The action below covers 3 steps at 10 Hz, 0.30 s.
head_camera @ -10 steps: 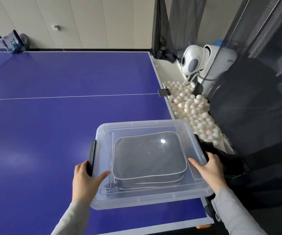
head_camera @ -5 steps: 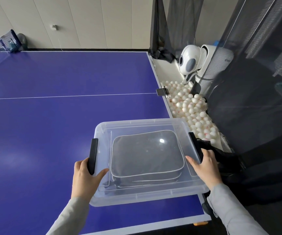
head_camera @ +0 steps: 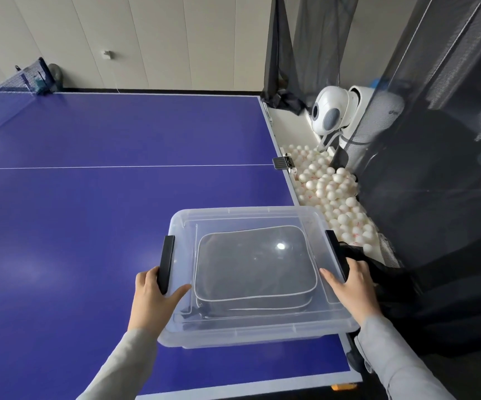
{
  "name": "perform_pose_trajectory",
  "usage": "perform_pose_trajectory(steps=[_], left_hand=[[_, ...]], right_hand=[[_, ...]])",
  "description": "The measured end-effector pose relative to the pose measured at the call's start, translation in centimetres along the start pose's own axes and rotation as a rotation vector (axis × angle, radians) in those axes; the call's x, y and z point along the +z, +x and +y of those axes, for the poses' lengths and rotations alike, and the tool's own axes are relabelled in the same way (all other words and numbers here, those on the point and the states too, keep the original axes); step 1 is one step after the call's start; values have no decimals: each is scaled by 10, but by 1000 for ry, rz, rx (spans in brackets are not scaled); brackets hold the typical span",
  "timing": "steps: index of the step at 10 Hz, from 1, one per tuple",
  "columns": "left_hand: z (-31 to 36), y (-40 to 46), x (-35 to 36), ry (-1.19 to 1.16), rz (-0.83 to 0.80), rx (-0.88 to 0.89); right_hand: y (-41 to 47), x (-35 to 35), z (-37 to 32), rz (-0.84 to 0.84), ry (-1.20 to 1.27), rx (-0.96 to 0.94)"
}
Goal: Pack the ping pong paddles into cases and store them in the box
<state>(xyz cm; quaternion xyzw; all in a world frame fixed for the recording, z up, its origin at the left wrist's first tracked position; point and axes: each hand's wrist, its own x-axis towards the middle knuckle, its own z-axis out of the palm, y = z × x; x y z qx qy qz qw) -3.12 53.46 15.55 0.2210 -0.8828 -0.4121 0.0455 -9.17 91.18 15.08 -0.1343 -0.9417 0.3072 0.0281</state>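
A clear plastic box (head_camera: 233, 217) with its lid on stands at the near right corner of the blue table (head_camera: 89, 212). Through the lid I see two dark grey paddle cases (head_camera: 253, 264) with white piping, stacked one on the other. My left hand (head_camera: 154, 295) grips the box's left side at the black latch (head_camera: 166, 262), thumb resting on the lid. On the opposite side my right hand (head_camera: 352, 287) holds the box at the right black latch (head_camera: 334, 249), thumb on the lid.
A trough full of white balls (head_camera: 331, 192) runs along the table's right edge, with a white ball-feeding machine (head_camera: 334, 114) behind it. Black netting (head_camera: 435, 197) hangs at the right. The table's net (head_camera: 11, 82) is at far left; the near table edge lies just below the box.
The box with both hands on it has shifted slightly to the left and toward me. Both hands keep the same hold at the latches.
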Motion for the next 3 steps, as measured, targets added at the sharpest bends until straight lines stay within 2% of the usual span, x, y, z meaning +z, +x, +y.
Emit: perform_pose_trajectory(steps=[2, 3], left_hand=[[6, 0, 2, 202, -2, 61], [21, 0, 1, 399, -10, 202]], right_hand=[[1, -3, -16, 38, -110, -154], [5, 0, -36, 39, -149, -258]])
